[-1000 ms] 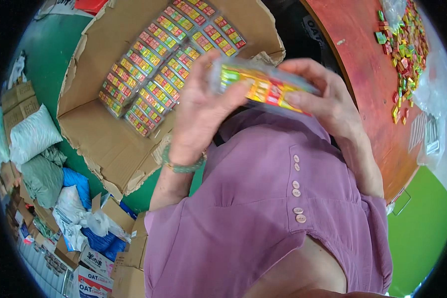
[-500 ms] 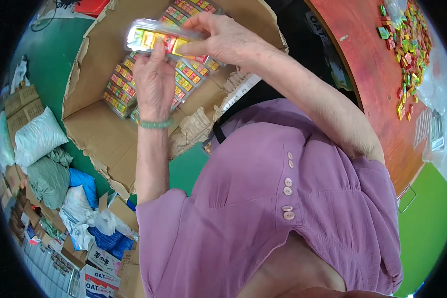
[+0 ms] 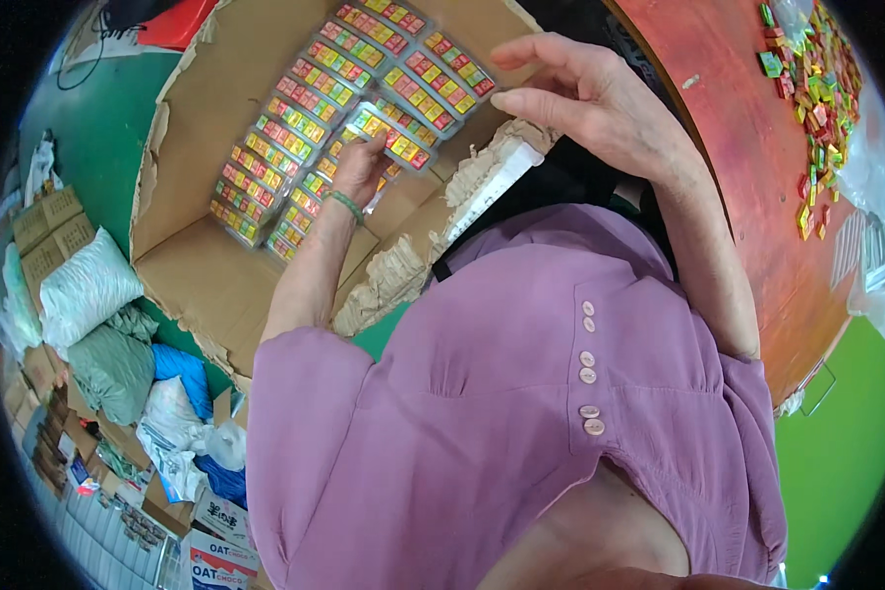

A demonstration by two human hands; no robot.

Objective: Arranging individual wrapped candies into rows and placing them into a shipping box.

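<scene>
Inside the cardboard box point(image 3: 202, 280), the left hand point(image 3: 362, 165) pinches a clear pack point(image 3: 406, 147) of colourful pieces by its edge, probably to keep it level above the rows of packs point(image 3: 305, 96), seemingly aligned to save space. By the box's right edge, the right hand point(image 3: 600, 110) is empty, fingers parted.

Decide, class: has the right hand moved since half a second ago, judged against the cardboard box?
Yes: the right hand has moved right, from over the cardboard box to its right edge.
</scene>
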